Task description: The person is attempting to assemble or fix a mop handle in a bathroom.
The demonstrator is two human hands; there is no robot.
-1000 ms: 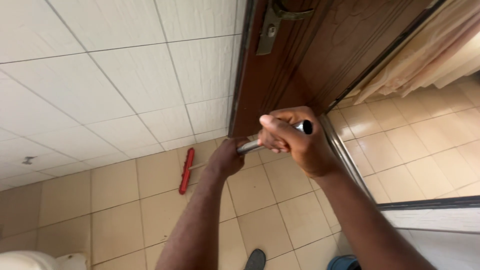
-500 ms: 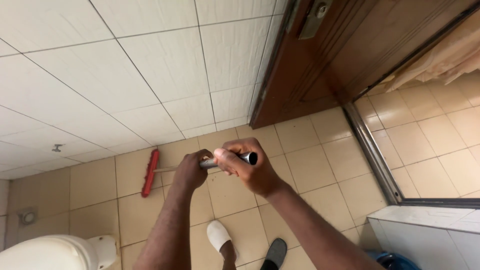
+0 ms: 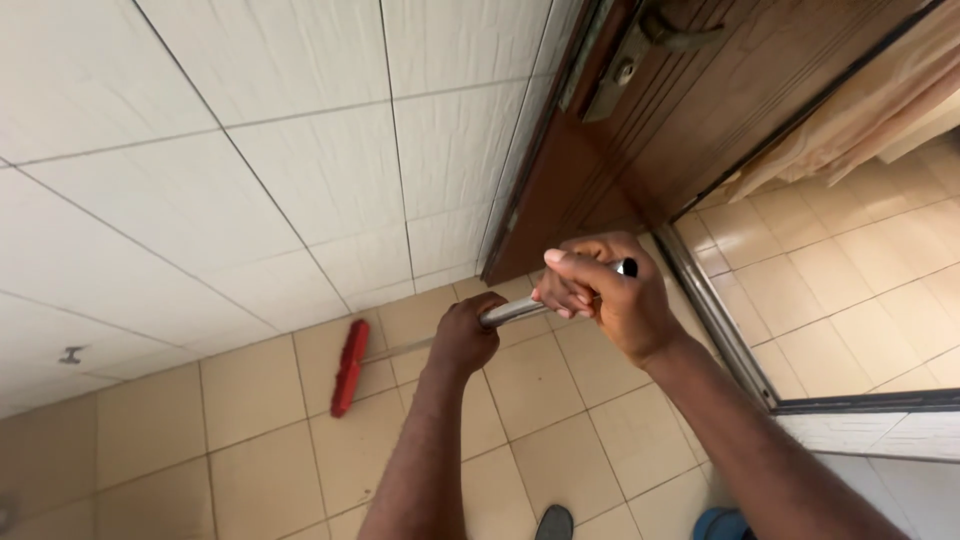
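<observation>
Both hands on the broom handle
We see left hand and right hand wrapped tight round it; its red head seemingly rests on floor tiles.

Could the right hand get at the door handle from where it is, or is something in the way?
Probably yes: nothing stands between the right hand and the door handle, though it now grips the metal broom handle and would need to let go first.

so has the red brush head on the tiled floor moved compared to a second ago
Cannot tell: the red brush head lies on the floor near the white tiled wall throughout, while the camera shifts.
</observation>
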